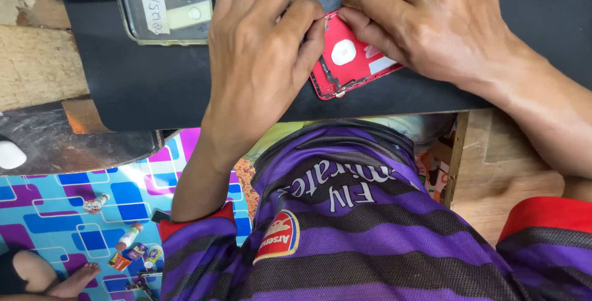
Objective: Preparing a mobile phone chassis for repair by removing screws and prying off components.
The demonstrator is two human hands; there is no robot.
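Both hands, left hand [259,60] and right hand [425,20], press curled fingers onto the red phone shell [348,60]; grip probably pinching, clear case [166,5] at ten o'clock.

Phone repair bench: black work mat [154,85], opened red phone housing [345,66].

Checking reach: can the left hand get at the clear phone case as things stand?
Probably yes. The left hand rests on the red phone shell; the clear case lies just beside it on the black mat, nothing between.

1 head-worn camera looks steeply down, close over the black rubber work mat [154,85], with the wearer's purple striped shirt [370,239] near
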